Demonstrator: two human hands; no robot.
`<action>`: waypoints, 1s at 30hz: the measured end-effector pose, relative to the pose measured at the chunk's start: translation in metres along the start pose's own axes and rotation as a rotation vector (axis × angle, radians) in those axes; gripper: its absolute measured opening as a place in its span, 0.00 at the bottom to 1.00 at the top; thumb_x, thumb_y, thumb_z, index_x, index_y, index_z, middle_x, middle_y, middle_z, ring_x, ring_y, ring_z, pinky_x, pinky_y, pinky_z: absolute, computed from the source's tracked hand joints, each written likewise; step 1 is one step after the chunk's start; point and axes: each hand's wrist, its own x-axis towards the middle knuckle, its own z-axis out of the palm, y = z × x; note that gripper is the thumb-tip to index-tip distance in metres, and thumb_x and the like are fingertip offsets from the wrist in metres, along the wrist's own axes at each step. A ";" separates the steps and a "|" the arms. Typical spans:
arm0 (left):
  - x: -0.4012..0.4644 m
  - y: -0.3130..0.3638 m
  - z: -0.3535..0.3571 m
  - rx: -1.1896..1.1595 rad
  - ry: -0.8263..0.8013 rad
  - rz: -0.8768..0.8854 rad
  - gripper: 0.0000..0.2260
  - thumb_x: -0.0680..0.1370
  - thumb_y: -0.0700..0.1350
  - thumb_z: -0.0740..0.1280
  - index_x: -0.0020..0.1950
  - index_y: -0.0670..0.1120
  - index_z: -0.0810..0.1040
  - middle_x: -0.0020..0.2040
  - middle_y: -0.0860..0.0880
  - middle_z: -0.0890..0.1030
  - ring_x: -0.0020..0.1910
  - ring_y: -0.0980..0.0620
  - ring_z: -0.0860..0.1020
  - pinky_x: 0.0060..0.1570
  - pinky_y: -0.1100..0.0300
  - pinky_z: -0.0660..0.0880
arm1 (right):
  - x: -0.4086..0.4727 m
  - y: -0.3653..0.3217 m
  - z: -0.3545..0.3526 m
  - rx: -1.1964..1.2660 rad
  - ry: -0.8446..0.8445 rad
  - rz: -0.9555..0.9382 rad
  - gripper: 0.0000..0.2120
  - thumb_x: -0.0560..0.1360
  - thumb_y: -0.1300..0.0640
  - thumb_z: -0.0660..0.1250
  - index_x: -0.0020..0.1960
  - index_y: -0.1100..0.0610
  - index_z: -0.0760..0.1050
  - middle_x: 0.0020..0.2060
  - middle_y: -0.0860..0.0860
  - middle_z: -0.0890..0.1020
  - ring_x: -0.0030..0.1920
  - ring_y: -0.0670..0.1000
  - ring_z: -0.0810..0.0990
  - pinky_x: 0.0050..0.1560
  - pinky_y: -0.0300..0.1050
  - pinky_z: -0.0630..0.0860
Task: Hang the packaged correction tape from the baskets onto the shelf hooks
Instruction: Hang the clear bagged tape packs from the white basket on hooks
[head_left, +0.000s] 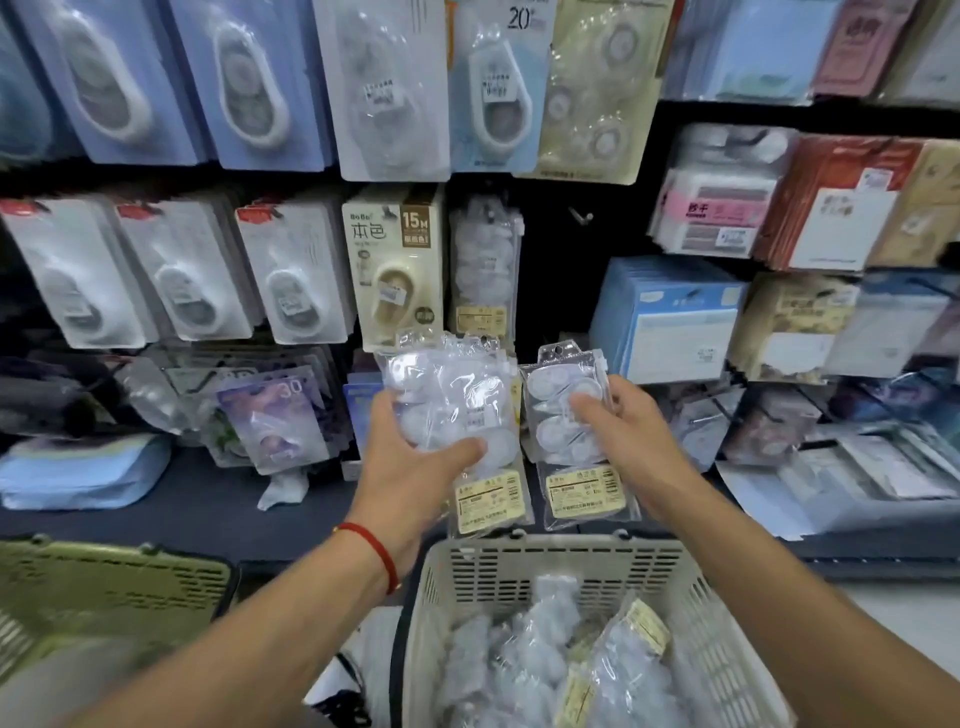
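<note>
My left hand (410, 457) grips a stack of clear bags of white correction tape (457, 395) with yellow labels at the bottom. Beside it my right hand (623, 421) holds a single clear pack of correction tape (563, 415), upright, with its hang hole at the top. Both are raised in front of the shelf, above the beige basket (550, 566), which holds several more bags of tape (545, 665). A bare metal hook (581, 216) juts from the dark shelf panel above my right hand. The same kind of bags hang on the hook to its left (485, 260).
Carded correction tapes hang in rows at the upper left (249, 93) and middle left (291, 275). Stationery packs fill the right side (670, 317). A green basket (114, 587) stands at the lower left. A dark shelf ledge (208, 504) runs behind the baskets.
</note>
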 end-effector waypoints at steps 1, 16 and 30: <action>0.009 0.015 -0.004 0.052 0.021 0.095 0.32 0.69 0.38 0.83 0.65 0.57 0.71 0.57 0.54 0.84 0.53 0.56 0.85 0.46 0.61 0.83 | 0.007 -0.013 -0.001 0.017 0.016 -0.046 0.08 0.82 0.51 0.67 0.52 0.56 0.78 0.48 0.60 0.83 0.46 0.55 0.82 0.52 0.60 0.79; 0.056 0.078 -0.032 0.088 0.326 0.503 0.35 0.67 0.48 0.80 0.70 0.54 0.69 0.64 0.54 0.79 0.62 0.54 0.81 0.66 0.46 0.78 | 0.081 -0.088 0.042 0.177 -0.017 -0.293 0.22 0.81 0.45 0.65 0.54 0.66 0.76 0.48 0.70 0.81 0.41 0.58 0.78 0.46 0.56 0.75; 0.064 0.069 -0.033 0.019 0.300 0.476 0.38 0.64 0.51 0.82 0.70 0.57 0.69 0.65 0.55 0.80 0.64 0.53 0.82 0.65 0.43 0.78 | 0.102 -0.085 0.056 -0.056 0.227 -0.250 0.13 0.81 0.44 0.69 0.57 0.52 0.82 0.46 0.42 0.85 0.48 0.43 0.84 0.45 0.39 0.76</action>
